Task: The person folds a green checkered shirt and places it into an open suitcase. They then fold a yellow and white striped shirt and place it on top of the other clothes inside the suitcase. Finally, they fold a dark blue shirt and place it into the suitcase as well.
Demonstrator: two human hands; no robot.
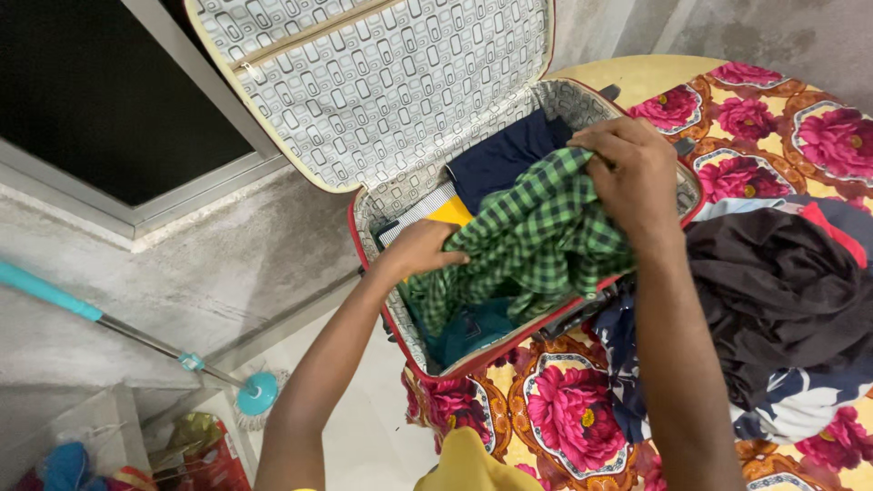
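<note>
Hands of one person press a green and black checked shirt [536, 232] into an open red-edged suitcase [386, 264] that lies on a bed. Seen from above, the left hand [420, 250] lies on the shirt's lower left edge, fingers curled loosely over the cloth, near the suitcase's left wall. The right hand [632, 168] grips a bunched fold at the shirt's upper right, fingers closed tight around the fabric, just above the suitcase's right rim. The shirt sits crumpled across the middle of the case, covering most of what lies below. Beneath it show a dark navy garment [500, 155] toward the hinge side, a yellow item [452, 211] beside that, and a teal garment [473, 329] toward the near edge. The raised lid [382, 82] has a grey lining patterned with small rounded rectangles. The bed wears a yellow sheet with large pink flowers [564, 409]. A heap of dark clothes [773, 291] lies just right of the suitcase. A teal-handled mop [136, 332] leans against the concrete wall at left.
</note>
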